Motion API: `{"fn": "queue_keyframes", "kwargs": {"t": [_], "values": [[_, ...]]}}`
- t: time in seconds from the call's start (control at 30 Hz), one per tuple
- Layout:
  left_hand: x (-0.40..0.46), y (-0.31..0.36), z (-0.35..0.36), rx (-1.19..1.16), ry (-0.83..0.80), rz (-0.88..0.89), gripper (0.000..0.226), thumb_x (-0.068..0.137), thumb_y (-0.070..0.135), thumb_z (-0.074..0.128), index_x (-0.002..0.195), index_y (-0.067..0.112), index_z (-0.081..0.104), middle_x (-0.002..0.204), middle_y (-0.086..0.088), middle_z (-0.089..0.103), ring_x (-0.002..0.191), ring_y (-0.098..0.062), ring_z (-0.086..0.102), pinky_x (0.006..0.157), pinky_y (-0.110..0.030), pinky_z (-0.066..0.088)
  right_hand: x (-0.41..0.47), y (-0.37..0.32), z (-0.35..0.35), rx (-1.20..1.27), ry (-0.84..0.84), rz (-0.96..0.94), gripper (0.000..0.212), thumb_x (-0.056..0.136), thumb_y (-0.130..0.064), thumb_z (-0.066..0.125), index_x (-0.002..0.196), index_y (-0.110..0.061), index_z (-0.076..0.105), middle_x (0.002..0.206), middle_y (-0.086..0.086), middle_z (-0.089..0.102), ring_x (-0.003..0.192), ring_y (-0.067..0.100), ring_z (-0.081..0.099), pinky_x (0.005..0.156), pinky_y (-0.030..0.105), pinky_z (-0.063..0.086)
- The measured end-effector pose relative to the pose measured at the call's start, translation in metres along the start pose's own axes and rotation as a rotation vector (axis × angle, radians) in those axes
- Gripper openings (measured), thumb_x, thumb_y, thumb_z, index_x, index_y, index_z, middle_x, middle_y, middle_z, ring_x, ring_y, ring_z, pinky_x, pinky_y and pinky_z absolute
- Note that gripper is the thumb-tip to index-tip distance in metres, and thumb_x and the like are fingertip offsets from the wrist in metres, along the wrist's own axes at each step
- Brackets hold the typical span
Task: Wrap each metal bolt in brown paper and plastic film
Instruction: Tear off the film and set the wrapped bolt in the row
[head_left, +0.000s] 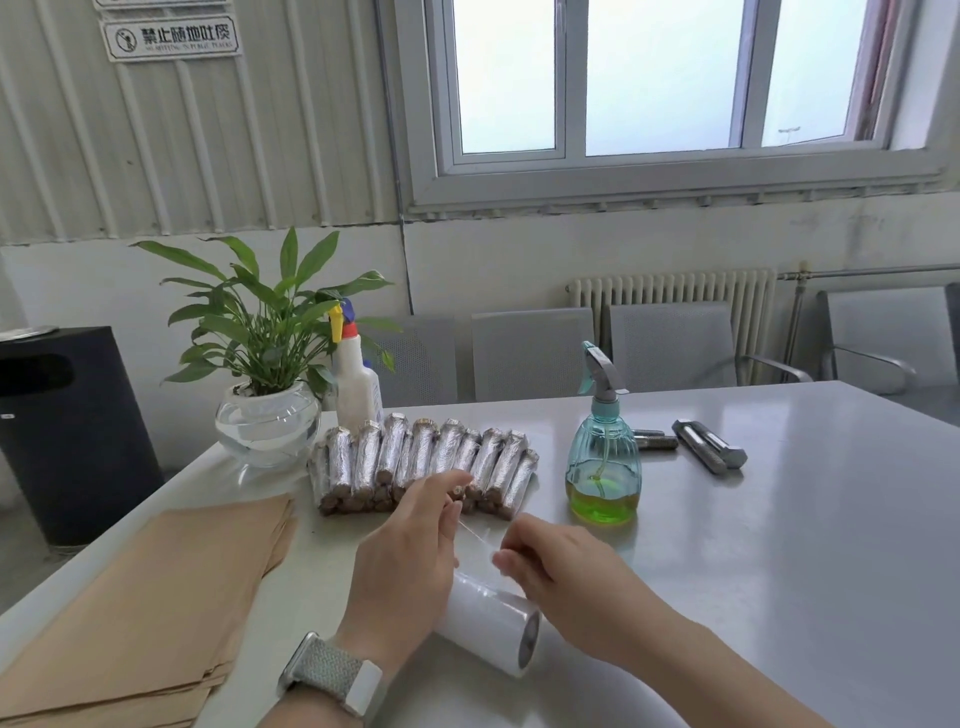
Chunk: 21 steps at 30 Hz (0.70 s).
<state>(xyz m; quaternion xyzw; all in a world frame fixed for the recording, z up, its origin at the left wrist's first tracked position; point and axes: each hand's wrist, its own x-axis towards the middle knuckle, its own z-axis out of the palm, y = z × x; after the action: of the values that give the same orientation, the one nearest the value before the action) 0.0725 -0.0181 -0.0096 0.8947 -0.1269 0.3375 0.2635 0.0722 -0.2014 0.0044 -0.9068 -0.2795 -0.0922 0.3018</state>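
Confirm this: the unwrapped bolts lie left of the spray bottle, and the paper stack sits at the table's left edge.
Wrong side. The head view shows the unwrapped bolts lying right of the spray bottle. The paper stack does sit at the table's left edge.

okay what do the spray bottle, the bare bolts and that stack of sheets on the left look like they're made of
Spray bottle: likely clear teal-tinted plastic; the green liquid shows through.
Bare bolts: metal, dull grey with a slight sheen, threaded shanks.
Stack of sheets: brown kraft-type paper, matte, thin layered edges.

Bare bolts (655, 440) partly behind sprayer (602, 457)
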Motion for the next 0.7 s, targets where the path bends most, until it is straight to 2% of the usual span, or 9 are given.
{"fn": "queue_keyframes", "kwargs": {"t": [0.07, 0.13, 0.23, 0.4, 0.5, 0.57, 0.63, 0.7], "values": [[0.0, 0.001, 0.0, -0.003, -0.009, -0.009, 0.025, 0.097, 0.04, 0.031, 0.119, 0.047, 0.041, 0.094, 0.027, 0.047, 0.06, 0.002, 0.062, 0.055, -0.014, 0.039, 0.001, 0.001, 0.001, 0.022, -0.013, 0.009, 0.017, 0.099, -0.039, 0.048, 0.087, -0.028, 0.047, 0.077, -0.014, 0.051, 0.078, 0.013, 0.049, 0.075, 0.037, 0.045], [0.0, 0.003, -0.001, -0.001, -0.014, -0.016, 0.025, 0.097, 0.04, 0.03, 0.119, 0.047, 0.041, 0.094, 0.028, 0.047, 0.061, 0.003, 0.062, 0.055, -0.013, 0.037, 0.002, 0.002, 0.002, 0.09, -0.031, 0.047, 0.018, 0.099, -0.037, 0.051, 0.082, -0.031, 0.047, 0.072, -0.015, 0.052, 0.073, 0.008, 0.048, 0.075, 0.036, 0.046], [0.0, 0.006, -0.002, -0.003, -0.022, -0.018, 0.027, 0.097, 0.041, 0.028, 0.12, 0.046, 0.04, 0.095, 0.03, 0.046, 0.061, 0.004, 0.062, 0.056, -0.018, 0.04, 0.004, 0.004, 0.002, 0.164, -0.031, 0.085, 0.025, 0.097, -0.035, 0.054, 0.073, -0.036, 0.048, 0.064, -0.017, 0.056, 0.063, 0.0, 0.049, 0.067, 0.026, 0.044], [0.0, 0.011, -0.004, 0.004, -0.033, 0.016, 0.029, 0.097, 0.044, 0.023, 0.122, 0.048, 0.037, 0.098, 0.024, 0.048, 0.058, 0.002, 0.062, 0.057, -0.028, 0.051, 0.005, 0.006, 0.001, 0.207, -0.016, 0.049, 0.025, 0.095, -0.034, 0.058, 0.071, -0.035, 0.051, 0.061, -0.026, 0.056, 0.057, 0.001, 0.048, 0.055, 0.018, 0.035], [0.001, 0.012, -0.007, 0.015, -0.038, 0.057, 0.032, 0.096, 0.046, 0.02, 0.123, 0.047, 0.037, 0.095, 0.023, 0.049, 0.056, 0.0, 0.062, 0.055, -0.027, 0.051, 0.006, 0.005, 0.0, 0.236, 0.012, 0.011, 0.026, 0.093, -0.032, 0.061, 0.069, -0.035, 0.052, 0.059, -0.022, 0.055, 0.054, 0.004, 0.045, 0.054, 0.02, 0.034], [0.001, 0.012, -0.006, 0.025, -0.034, 0.081, 0.027, 0.099, 0.041, 0.027, 0.123, 0.047, 0.036, 0.094, 0.021, 0.05, 0.055, -0.001, 0.061, 0.053, -0.027, 0.051, 0.005, 0.003, -0.001, 0.312, 0.016, 0.026, 0.026, 0.092, -0.029, 0.064, 0.067, -0.033, 0.055, 0.054, -0.016, 0.053, 0.051, 0.005, 0.041, 0.054, 0.023, 0.035], [0.001, 0.013, -0.004, 0.031, -0.027, 0.1, 0.029, 0.1, 0.03, 0.04, 0.124, 0.045, 0.037, 0.095, 0.017, 0.055, 0.053, -0.005, 0.06, 0.052, -0.032, 0.053, 0.005, 0.001, -0.004, 0.475, -0.01, 0.076, 0.022, 0.092, -0.024, 0.065, 0.07, -0.024, 0.063, 0.05, -0.009, 0.05, 0.049, 0.012, 0.042, 0.052, 0.026, 0.036], [0.001, 0.015, -0.001, 0.038, -0.024, 0.105, 0.029, 0.1, 0.029, 0.041, 0.125, 0.043, 0.037, 0.098, 0.014, 0.058, 0.055, -0.009, 0.06, 0.051, -0.035, 0.053, 0.004, 0.001, -0.01, 0.621, -0.046, 0.142, 0.02, 0.092, -0.021, 0.065, 0.075, -0.012, 0.067, 0.049, -0.003, 0.048, 0.048, 0.019, 0.045, 0.047, 0.027, 0.037]]}}
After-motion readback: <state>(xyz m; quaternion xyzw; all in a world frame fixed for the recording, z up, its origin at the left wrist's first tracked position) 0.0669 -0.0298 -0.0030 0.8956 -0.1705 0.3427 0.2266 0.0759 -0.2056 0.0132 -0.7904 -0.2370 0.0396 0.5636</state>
